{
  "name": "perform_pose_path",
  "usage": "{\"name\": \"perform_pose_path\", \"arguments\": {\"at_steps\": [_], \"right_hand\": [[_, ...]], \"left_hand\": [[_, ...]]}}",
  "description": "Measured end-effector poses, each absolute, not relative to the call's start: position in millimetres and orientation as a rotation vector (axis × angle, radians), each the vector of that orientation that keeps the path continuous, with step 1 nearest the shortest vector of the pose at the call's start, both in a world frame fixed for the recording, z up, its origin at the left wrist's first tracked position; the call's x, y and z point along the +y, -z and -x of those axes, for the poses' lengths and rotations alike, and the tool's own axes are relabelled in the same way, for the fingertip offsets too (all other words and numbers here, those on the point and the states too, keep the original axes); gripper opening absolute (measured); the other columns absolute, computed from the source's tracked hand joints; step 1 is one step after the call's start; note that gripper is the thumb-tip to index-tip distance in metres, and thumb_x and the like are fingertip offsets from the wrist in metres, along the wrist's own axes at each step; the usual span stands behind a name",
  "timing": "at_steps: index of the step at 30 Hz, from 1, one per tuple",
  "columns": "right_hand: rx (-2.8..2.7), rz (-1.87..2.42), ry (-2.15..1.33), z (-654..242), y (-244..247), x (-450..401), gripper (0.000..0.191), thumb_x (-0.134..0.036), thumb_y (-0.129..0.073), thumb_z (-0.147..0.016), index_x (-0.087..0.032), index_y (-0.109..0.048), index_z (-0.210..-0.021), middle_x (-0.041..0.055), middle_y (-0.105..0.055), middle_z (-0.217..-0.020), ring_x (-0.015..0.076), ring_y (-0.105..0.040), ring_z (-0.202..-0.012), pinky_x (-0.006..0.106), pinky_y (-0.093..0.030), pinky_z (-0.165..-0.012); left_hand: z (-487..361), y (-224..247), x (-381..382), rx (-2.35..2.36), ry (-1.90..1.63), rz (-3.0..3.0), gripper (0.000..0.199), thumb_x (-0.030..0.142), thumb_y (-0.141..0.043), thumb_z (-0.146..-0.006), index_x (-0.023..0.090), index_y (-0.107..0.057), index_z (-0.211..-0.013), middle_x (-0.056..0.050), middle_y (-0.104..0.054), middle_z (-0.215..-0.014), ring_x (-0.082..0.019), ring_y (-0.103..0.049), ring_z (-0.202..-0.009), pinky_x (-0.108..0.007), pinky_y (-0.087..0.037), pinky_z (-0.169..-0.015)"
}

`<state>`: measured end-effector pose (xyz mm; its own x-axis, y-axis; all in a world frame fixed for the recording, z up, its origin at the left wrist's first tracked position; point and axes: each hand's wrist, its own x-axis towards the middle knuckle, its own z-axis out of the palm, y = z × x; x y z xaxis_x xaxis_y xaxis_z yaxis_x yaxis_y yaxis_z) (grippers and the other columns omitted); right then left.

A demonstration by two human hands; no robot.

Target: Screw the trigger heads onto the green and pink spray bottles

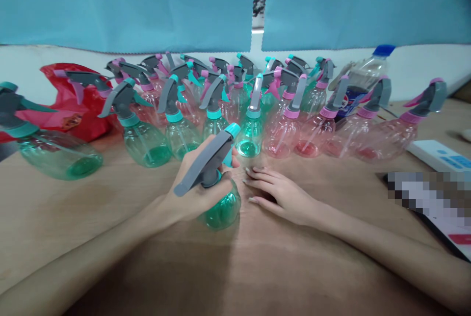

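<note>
My left hand (191, 191) is wrapped round the neck of a green spray bottle (222, 208) with a grey and teal trigger head, near the middle of the table. The bottle leans slightly, its nozzle pointing away from me to the right. My right hand (277, 191) lies palm down on the tabletop just right of that bottle, fingers stretched out and holding nothing. Beyond both hands stands a front row of spray bottles, green ones such as the green bottle (249, 134) on the left and pink ones such as the pink bottle (282, 134) on the right.
More spray bottles crowd behind the front row. A red plastic bag (90, 115) lies at back left, and a large clear bottle with a blue cap (383, 51) stands at back right. At the right edge are a white box (434, 154) and a dark-edged, partly blurred flat item (437, 213).
</note>
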<state>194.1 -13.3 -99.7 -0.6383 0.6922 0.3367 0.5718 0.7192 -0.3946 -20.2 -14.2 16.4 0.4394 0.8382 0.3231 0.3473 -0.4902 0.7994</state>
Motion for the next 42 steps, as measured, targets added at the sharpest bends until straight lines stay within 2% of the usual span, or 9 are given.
{"name": "perform_pose_path", "arguments": {"at_steps": [4,8,12,17,21,27,35,39,42], "right_hand": [[-2.455,0.955,-0.352,-194,99,-13,0.041,-0.04,-0.048,-0.096,-0.019,-0.057,-0.13,0.0107,-0.059,-0.135,0.0261,-0.046,-0.133,0.049,-0.041,-0.109],[-2.438,0.941,-0.355,-194,100,-13,0.041,-0.04,-0.049,-0.096,-0.021,-0.057,-0.13,0.0109,-0.059,-0.135,0.0264,-0.047,-0.132,0.05,-0.041,-0.108],[-2.437,0.945,-0.354,-194,101,-13,0.04,-0.04,-0.049,-0.096,-0.02,-0.058,-0.13,0.0108,-0.059,-0.135,0.0264,-0.047,-0.132,0.05,-0.041,-0.108],[-2.447,0.963,-0.352,-195,101,-13,0.042,-0.042,-0.049,-0.096,-0.019,-0.058,-0.13,0.0104,-0.058,-0.137,0.0263,-0.045,-0.134,0.049,-0.04,-0.109],[-2.449,0.971,-0.354,-195,100,-13,0.041,-0.042,-0.048,-0.096,-0.02,-0.058,-0.13,0.0096,-0.058,-0.137,0.0265,-0.046,-0.133,0.05,-0.041,-0.109],[-2.461,0.969,-0.348,-195,101,-13,0.042,-0.041,-0.048,-0.096,-0.019,-0.058,-0.13,0.0096,-0.057,-0.138,0.0257,-0.045,-0.134,0.048,-0.04,-0.11],[-2.458,0.955,-0.344,-195,103,-12,0.042,-0.042,-0.048,-0.096,-0.018,-0.058,-0.129,0.0105,-0.058,-0.137,0.0254,-0.046,-0.133,0.047,-0.039,-0.11],[-2.459,0.955,-0.345,-195,104,-12,0.042,-0.042,-0.048,-0.096,-0.019,-0.058,-0.129,0.0101,-0.058,-0.137,0.0255,-0.046,-0.133,0.048,-0.039,-0.11],[-2.457,0.956,-0.349,-195,104,-12,0.041,-0.042,-0.048,-0.096,-0.019,-0.058,-0.129,0.0099,-0.057,-0.137,0.0251,-0.045,-0.133,0.048,-0.039,-0.11]], "left_hand": [[22,-18,-14,0.992,-0.946,-2.043,0.024,0.007,-0.051,-0.067,0.02,-0.049,-0.087,-0.002,-0.056,-0.086,-0.014,-0.058,-0.072,-0.027,-0.051,-0.066],[24,-15,-11,0.99,-0.956,-2.06,0.023,0.012,-0.053,-0.07,0.021,-0.051,-0.09,-0.003,-0.062,-0.091,-0.017,-0.061,-0.079,-0.029,-0.054,-0.071],[23,-14,-10,1.033,-0.884,-1.993,0.037,0.013,-0.054,-0.069,0.02,-0.053,-0.105,-0.008,-0.066,-0.111,-0.02,-0.066,-0.087,-0.033,-0.057,-0.077],[23,-13,-12,1.036,-0.863,-1.943,0.05,0.01,-0.053,-0.068,0.016,-0.053,-0.118,-0.013,-0.06,-0.129,-0.024,-0.067,-0.102,-0.036,-0.057,-0.086],[24,-9,-13,1.03,-0.919,-1.964,0.052,0.008,-0.054,-0.068,0.018,-0.056,-0.119,-0.01,-0.059,-0.133,-0.024,-0.066,-0.105,-0.036,-0.054,-0.094],[24,-8,-14,1.054,-0.921,-1.957,0.057,0.006,-0.054,-0.069,0.019,-0.053,-0.124,-0.009,-0.059,-0.134,-0.022,-0.068,-0.101,-0.034,-0.057,-0.088],[25,-5,-12,1.048,-0.971,-2.017,0.048,0.011,-0.056,-0.072,0.018,-0.057,-0.119,-0.007,-0.066,-0.119,-0.019,-0.068,-0.093,-0.031,-0.058,-0.083],[25,-2,-9,1.047,-0.978,-2.038,0.046,0.011,-0.056,-0.072,0.016,-0.057,-0.118,-0.004,-0.068,-0.094,-0.016,-0.065,-0.076,-0.029,-0.057,-0.071],[25,-2,-8,1.032,-0.983,-2.039,0.047,0.01,-0.056,-0.072,0.015,-0.057,-0.118,-0.003,-0.065,-0.087,-0.014,-0.06,-0.066,-0.028,-0.054,-0.064]]}}
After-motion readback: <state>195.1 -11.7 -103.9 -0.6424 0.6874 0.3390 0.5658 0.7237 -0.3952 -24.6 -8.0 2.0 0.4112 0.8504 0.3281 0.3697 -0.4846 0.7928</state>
